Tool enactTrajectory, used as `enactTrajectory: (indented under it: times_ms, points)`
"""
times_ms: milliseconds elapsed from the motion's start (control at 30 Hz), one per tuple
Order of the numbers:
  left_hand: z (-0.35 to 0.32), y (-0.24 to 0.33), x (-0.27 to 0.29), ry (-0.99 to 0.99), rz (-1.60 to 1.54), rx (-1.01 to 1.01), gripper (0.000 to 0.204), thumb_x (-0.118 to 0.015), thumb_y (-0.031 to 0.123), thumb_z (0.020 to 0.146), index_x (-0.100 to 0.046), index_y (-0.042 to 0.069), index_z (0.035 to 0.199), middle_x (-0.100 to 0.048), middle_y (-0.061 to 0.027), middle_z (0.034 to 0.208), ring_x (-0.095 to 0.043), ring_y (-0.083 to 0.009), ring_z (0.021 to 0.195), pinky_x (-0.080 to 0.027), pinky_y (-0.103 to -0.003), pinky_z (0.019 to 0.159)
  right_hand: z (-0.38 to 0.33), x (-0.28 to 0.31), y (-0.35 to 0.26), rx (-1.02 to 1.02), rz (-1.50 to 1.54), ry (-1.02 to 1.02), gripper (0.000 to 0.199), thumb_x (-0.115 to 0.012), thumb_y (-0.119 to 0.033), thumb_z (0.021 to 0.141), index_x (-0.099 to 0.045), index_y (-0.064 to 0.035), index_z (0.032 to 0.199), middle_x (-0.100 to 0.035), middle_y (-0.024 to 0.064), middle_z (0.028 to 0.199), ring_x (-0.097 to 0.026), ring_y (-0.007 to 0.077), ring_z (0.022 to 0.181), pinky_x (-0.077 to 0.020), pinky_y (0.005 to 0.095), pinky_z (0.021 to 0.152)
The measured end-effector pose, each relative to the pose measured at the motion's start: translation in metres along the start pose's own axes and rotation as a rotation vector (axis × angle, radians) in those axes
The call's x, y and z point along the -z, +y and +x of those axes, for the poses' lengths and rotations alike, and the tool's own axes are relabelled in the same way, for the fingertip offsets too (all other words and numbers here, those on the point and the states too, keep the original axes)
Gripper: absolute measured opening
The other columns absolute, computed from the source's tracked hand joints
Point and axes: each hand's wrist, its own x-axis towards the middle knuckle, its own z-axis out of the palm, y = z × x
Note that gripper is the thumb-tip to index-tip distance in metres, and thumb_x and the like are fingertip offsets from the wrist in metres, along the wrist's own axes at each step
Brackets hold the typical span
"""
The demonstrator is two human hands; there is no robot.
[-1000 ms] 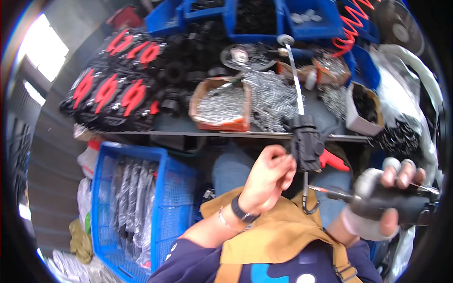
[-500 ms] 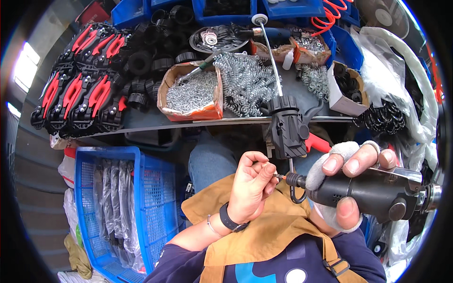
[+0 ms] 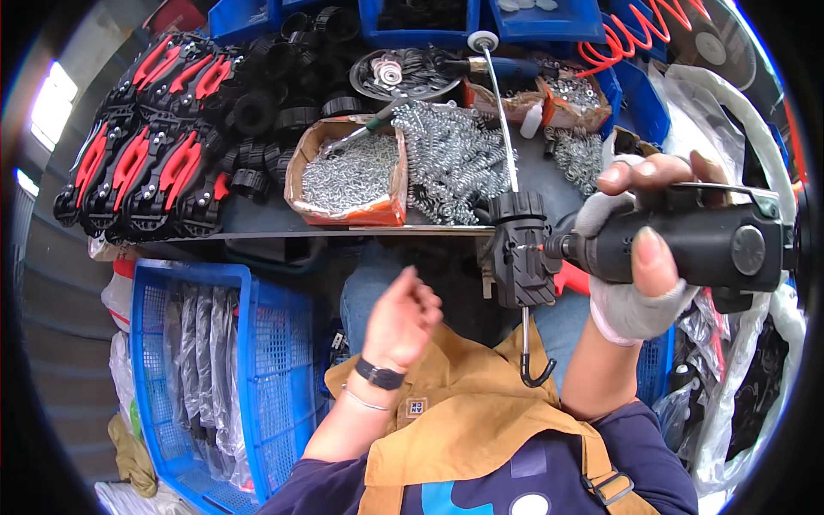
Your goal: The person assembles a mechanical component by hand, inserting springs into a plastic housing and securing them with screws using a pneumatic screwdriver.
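Observation:
My right hand (image 3: 652, 266), in a white fingerless glove, wraps round a black power screwdriver (image 3: 687, 245). Its tip meets a screw on the side of a black plastic clamp body (image 3: 524, 266). Through this body runs a long metal rod (image 3: 502, 120), with a pale round cap at the far end and a dark hook (image 3: 539, 376) at the near end. A red handle part (image 3: 573, 277) shows behind the screwdriver. Bare and slightly blurred, my left hand (image 3: 403, 319) hovers over my lap, left of the clamp. Its fingers are loosely bent, with nothing visible in them.
On the bench, a cardboard box of small screws (image 3: 348, 180) stands beside a heap of springs (image 3: 451, 159). Black-and-red clamp parts (image 3: 129, 176) are stacked at the left. A blue crate (image 3: 249, 343) holds bagged parts below. A red coiled hose (image 3: 635, 39) hangs at far right.
My right hand has raised the screwdriver from below the clamp body to a screw on its side. My left hand has left the screwdriver's tip and moved to the left.

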Motion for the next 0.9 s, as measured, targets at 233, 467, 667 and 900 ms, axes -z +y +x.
enactTrajectory:
  times_ms: [233, 467, 667, 900]
  points:
    - [0.009, -0.026, -0.095, -0.256, 1.353, -0.240, 0.031, -0.074, 0.031, 0.088, -0.064, 0.003, 0.097, -0.057, 0.0090, 0.079, -0.045, 0.0012, 0.068, -0.039, -0.019, 0.057, 0.001, 0.002, 0.022, -0.069, -0.134, -0.013, 0.066, -0.067, -0.012, 0.079, -0.038, 0.0005, 0.136, -0.057, 0.0179, 0.107, -0.062, 0.0289, 0.093, -0.0571, 0.0318, 0.059]
    - [0.018, -0.035, -0.085, -0.250, 1.201, -0.234, 0.029, -0.079, 0.027, 0.084, -0.066, 0.003, 0.093, -0.054, 0.0108, 0.072, -0.041, 0.0019, 0.062, -0.034, -0.018, 0.052, -0.005, 0.011, 0.025, -0.049, -0.107, -0.015, 0.066, -0.066, -0.009, 0.081, -0.037, -0.0011, 0.139, -0.056, 0.0176, 0.117, -0.058, 0.0302, 0.102, -0.0581, 0.0318, 0.071]
    - [0.011, -0.026, -0.098, -0.175, 1.157, -1.013, 0.042, -0.086, 0.014, 0.070, -0.068, 0.003, 0.106, -0.045, -0.0009, 0.080, -0.040, -0.0129, 0.071, -0.037, -0.025, 0.063, 0.005, 0.009, 0.004, -0.007, -0.003, -0.118, 0.065, -0.065, -0.012, 0.081, -0.037, -0.0015, 0.139, -0.053, 0.0145, 0.117, -0.057, 0.0292, 0.100, -0.0533, 0.0306, 0.077]
    - [0.012, -0.031, -0.095, -0.326, 1.248, -1.193, 0.031, -0.075, -0.004, 0.075, -0.074, 0.006, 0.105, -0.048, -0.0032, 0.073, -0.042, -0.0144, 0.062, -0.039, -0.027, 0.055, 0.003, 0.006, -0.009, 0.023, 0.055, -0.118, 0.065, -0.069, -0.011, 0.080, -0.040, -0.0020, 0.137, -0.053, 0.0137, 0.116, -0.057, 0.0300, 0.100, -0.0494, 0.0341, 0.085]
